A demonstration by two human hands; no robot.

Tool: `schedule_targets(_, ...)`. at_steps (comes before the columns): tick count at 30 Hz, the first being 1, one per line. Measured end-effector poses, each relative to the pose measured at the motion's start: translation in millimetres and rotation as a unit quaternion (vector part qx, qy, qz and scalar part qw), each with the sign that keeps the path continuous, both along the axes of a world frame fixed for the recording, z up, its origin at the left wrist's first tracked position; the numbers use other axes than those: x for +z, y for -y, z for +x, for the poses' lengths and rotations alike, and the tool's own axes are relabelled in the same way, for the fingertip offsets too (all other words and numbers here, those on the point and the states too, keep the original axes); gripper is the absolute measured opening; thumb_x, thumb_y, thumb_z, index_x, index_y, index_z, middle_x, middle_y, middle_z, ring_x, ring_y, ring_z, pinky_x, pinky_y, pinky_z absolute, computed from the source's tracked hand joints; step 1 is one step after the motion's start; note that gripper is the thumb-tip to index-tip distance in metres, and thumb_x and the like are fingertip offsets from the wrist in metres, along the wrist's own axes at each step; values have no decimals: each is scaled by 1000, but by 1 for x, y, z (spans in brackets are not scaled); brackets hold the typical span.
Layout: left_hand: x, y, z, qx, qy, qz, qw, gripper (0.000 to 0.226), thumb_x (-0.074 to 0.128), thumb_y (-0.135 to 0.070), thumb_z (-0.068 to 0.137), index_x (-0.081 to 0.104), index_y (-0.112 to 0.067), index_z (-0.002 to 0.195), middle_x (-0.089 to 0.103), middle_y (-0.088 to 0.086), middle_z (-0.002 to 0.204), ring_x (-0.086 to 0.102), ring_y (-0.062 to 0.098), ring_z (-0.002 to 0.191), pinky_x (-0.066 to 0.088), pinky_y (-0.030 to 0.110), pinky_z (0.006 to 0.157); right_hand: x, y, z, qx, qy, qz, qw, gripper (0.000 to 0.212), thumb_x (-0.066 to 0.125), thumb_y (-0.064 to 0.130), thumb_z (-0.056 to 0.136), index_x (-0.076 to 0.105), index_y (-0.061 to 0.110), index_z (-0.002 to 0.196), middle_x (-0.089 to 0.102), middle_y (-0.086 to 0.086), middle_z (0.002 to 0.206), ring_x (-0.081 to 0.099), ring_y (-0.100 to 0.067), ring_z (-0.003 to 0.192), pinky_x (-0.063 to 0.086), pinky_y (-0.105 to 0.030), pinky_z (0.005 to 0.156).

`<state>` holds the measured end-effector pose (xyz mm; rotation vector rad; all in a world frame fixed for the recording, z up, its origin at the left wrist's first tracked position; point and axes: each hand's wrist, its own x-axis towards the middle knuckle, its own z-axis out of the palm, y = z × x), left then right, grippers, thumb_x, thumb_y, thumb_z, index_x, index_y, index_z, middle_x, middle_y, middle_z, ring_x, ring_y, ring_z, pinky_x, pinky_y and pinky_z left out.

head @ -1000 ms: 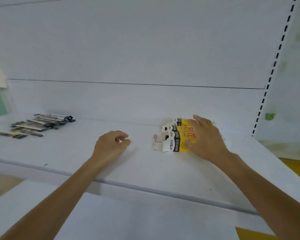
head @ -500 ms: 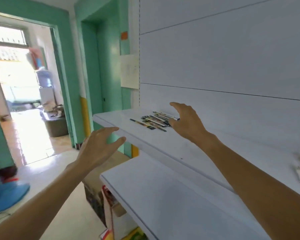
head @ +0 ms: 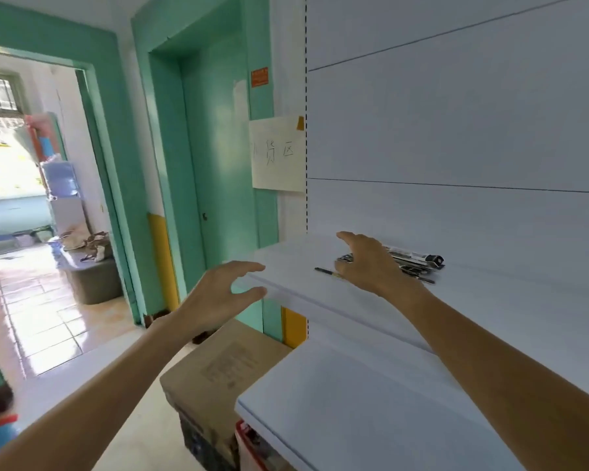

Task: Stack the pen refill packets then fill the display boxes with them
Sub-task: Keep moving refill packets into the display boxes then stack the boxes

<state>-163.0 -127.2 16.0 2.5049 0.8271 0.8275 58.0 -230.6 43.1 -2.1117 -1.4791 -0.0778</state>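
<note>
Several pen refill packets [head: 417, 261] lie scattered on the upper white shelf [head: 510, 300], dark with silvery-white ends. My right hand [head: 368, 263] is spread over their left part with fingers straight; it covers some packets, and I cannot tell whether it touches them. One thin packet [head: 325, 271] sticks out to the left of that hand. My left hand [head: 221, 297] hovers open at the shelf's left front corner, thumb and fingers apart, holding nothing. The display boxes are out of view.
A lower white shelf [head: 361, 402] juts out below. A cardboard box [head: 225, 365] stands on the floor under the shelf's left end. A paper note [head: 278, 153] hangs on the green wall. An open doorway [head: 41, 215] lies at left.
My view swung left from the yellow boxes to the refill packets. My right hand left the boxes and reached onto the packet pile. My left hand opened and moved to the shelf corner.
</note>
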Motion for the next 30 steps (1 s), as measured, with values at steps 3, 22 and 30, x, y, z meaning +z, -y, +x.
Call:
schedule_targets(3, 16, -30, 32, -48, 8, 12, 999, 36, 60, -31, 87, 55, -31, 123, 51, -16, 123, 46, 3, 111, 32, 20, 94, 10, -7, 24, -50, 0, 7, 999, 59, 52, 22, 91, 29, 15, 145, 40, -11, 143, 34, -27, 133, 33, -43, 107)
schedule_targets(22, -30, -150, 209, -219, -152, 14, 964, 23, 61, -29, 88, 62, -25, 110, 59, -6, 104, 55, 9, 91, 38, 15, 73, -38, 15, 125, -199, -58, -138, 969, 21, 73, 34, 77, 69, 16, 87, 66, 3, 92, 61, -13, 85, 49, -24, 75)
schedule_targets(30, -20, -186, 224, -340, -182, 15, 923, 17, 63, -24, 86, 58, -37, 78, 55, -14, 77, 49, 0, 70, 35, 11, 63, -23, -14, 116, -193, -19, -140, 971, 12, 68, 22, 82, 68, 11, 87, 58, 0, 75, 48, -8, 67, 35, -16, 61)
